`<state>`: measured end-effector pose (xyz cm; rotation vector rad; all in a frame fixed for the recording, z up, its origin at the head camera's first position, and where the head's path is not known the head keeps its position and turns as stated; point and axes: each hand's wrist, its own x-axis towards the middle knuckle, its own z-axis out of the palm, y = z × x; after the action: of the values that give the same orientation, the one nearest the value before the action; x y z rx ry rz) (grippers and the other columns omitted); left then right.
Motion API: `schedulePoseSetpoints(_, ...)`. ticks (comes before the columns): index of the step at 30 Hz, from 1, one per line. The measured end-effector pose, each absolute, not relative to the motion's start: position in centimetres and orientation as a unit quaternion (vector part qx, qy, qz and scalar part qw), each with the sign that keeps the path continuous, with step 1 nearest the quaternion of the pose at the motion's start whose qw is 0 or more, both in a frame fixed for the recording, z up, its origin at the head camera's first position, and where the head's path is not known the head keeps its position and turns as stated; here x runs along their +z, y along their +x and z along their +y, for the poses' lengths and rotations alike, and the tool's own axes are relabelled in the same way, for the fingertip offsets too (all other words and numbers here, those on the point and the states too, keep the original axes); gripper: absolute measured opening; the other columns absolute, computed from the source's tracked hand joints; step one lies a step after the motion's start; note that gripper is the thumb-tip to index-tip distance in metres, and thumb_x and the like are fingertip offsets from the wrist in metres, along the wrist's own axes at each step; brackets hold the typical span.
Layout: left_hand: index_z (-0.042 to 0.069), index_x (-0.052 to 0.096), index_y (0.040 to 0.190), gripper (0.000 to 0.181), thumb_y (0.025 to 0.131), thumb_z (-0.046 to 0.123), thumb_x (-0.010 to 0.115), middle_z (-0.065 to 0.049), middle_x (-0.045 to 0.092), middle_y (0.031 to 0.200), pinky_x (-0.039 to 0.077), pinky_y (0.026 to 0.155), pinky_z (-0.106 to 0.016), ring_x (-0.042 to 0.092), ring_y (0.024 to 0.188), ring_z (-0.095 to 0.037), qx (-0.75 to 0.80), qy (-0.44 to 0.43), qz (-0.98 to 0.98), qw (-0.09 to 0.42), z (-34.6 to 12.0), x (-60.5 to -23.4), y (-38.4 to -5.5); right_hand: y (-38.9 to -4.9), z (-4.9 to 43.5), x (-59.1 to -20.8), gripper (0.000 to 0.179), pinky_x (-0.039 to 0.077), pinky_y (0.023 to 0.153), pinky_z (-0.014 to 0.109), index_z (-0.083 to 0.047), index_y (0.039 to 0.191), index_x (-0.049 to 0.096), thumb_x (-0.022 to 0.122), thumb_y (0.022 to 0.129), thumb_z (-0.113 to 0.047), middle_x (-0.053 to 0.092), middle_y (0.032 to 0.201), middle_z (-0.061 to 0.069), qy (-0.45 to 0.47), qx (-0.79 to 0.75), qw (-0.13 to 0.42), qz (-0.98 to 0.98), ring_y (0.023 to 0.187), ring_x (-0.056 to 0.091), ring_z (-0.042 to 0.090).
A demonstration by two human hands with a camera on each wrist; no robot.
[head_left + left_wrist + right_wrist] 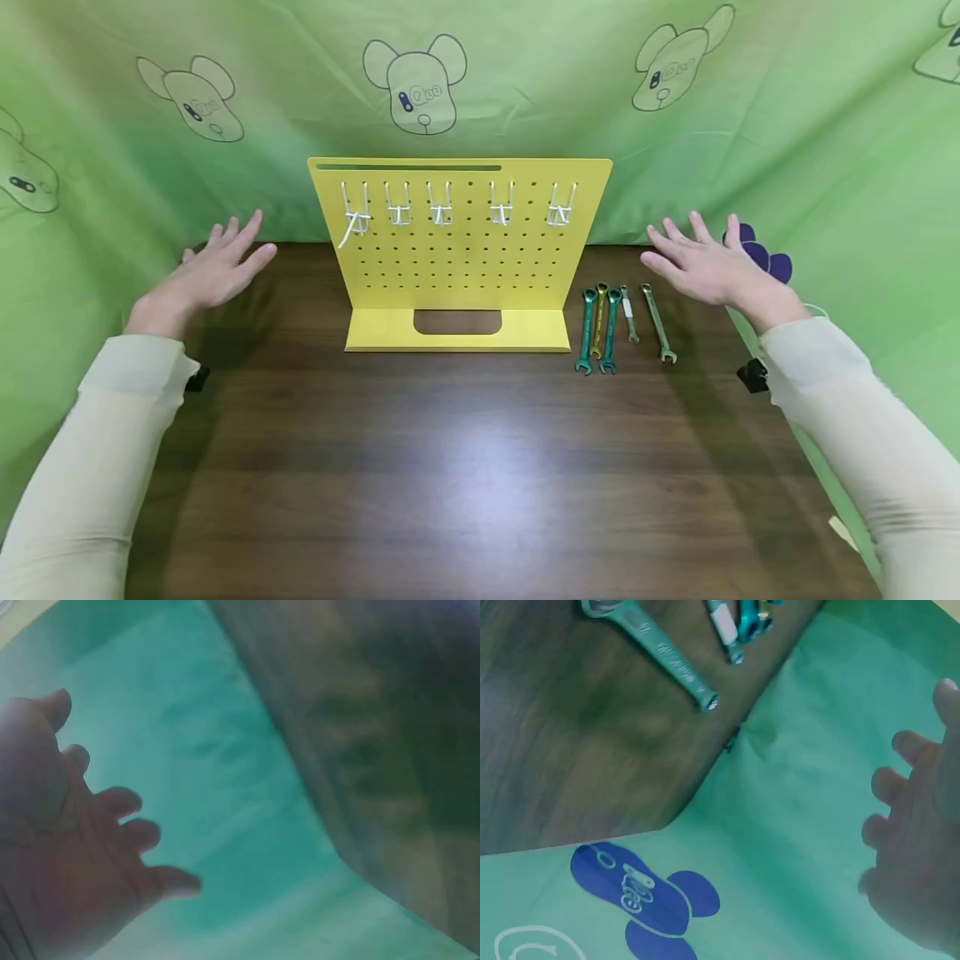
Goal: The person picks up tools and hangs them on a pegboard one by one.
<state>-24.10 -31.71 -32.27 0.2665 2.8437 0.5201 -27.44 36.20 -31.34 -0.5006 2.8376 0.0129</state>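
My left hand (pixel 210 271) hovers over the table's far left corner, fingers spread and holding nothing; the left wrist view shows its bare palm (pixel 75 847). Opposite it, my right hand (pixel 708 265) is held up near the far right corner, also spread and bare. Closest to the right hand lies a silvery-green combination wrench (pixel 658 323). Left of that are a small wrench with a white label (pixel 628 313), two teal wrenches (pixel 587 332) (pixel 611 332) and a gold wrench (pixel 599 321). A yellow pegboard (pixel 465 287) stands upright between the hands, bearing several white wire hooks (pixel 440 212).
The brown wooden table (pixel 375 467) reaches to a green cloth (pixel 525 100) with printed bear heads, which encloses the back and sides. A dark purple printed figure (pixel 765 254) shows behind the right hand. A small pale piece (pixel 843 533) lies at the right edge.
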Motion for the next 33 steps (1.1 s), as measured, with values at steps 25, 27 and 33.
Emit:
schedulePoseSetpoints(25,0.008,0.048,0.145,0.048,0.100,0.014,0.066,-0.009,0.049,0.143,0.050,0.108,-0.042,0.052,0.129,-0.027,0.654,0.049,0.744,0.128,-24.5,-33.3,-26.5,-27.3,40.0,-33.7,0.077,0.053,0.100,0.059,-0.016,0.163,0.000,0.050,0.108,-0.036,0.017,0.162,0.028,-0.062,-0.465,0.281,0.837,0.138,0.039,0.048)
schedulePoseSetpoints(27,0.008,0.055,0.135,0.038,0.100,0.015,0.067,-0.004,0.057,0.131,0.047,0.111,-0.047,0.055,0.123,-0.023,0.663,0.030,0.735,0.140,-24.2,-33.7,-26.6,-27.1,40.4,-34.7,0.078,0.053,0.099,0.058,-0.013,0.163,0.001,0.053,0.108,-0.031,0.018,0.161,0.031,-0.055,-0.468,0.294,0.832,0.136,0.041,0.049)
schedulePoseSetpoints(33,0.012,0.063,0.116,0.019,0.101,0.023,0.067,0.001,0.067,0.110,0.051,0.105,-0.047,0.061,0.111,-0.021,0.691,0.008,0.709,0.144,-24.0,-34.2,-26.8,-26.9,41.0,-36.4,0.077,0.055,0.097,0.056,-0.006,0.162,0.006,0.057,0.106,-0.024,0.023,0.157,0.034,-0.052,-0.469,0.304,0.827,0.129,0.051,0.042)
